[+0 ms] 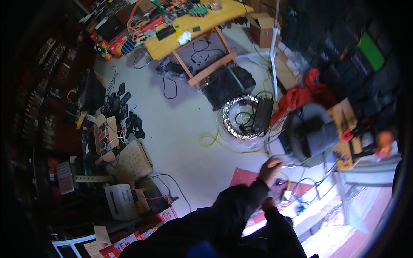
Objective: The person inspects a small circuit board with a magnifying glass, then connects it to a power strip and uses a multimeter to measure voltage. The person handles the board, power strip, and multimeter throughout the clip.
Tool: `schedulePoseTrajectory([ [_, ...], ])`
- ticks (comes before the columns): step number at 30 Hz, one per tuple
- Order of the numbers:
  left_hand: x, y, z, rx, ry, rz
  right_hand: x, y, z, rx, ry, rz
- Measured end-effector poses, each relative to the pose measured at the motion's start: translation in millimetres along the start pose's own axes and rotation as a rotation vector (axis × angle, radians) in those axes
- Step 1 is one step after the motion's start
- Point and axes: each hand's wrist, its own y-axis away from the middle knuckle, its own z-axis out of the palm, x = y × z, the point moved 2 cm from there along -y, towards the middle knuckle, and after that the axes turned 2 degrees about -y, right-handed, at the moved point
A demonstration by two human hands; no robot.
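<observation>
My left hand [271, 169] is stretched out over the floor just below a dark grey, drum-shaped thing [307, 131]. Its fingers look bent and drawn together; whether anything is between them is too small to make out. My right hand [269, 203] sits lower, close to my left sleeve, its fingers mostly hidden. Beneath both lies a red sheet [241, 177] on the floor. Right beside my hands are a small white block [286, 196], which looks like a plug or socket, and thin blue cables [306, 201]. A yellow cord [234, 152] runs across the floor towards them.
A silver foil ring [230, 122] with a black box [263, 114] leaning on it lies ahead. Further off stand a cluttered yellow table [232, 10], a black case [228, 86] and a white pole [272, 56]. Open cartons [105, 137] and a perforated board [132, 163] line the left.
</observation>
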Motion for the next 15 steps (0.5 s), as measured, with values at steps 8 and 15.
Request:
schedulePoseTrajectory([
  [8, 61.0, 193.3, -141.1, 0.100, 0.372, -0.696, -145.0, -23.7, -327.4, 0.099, -0.192, 0.235],
  [15, 235.7, 413.5, -250.5, -0.366, -1.197, -0.319, -187.0, -9.0, -366.7, 0.004, -0.965, 0.652],
])
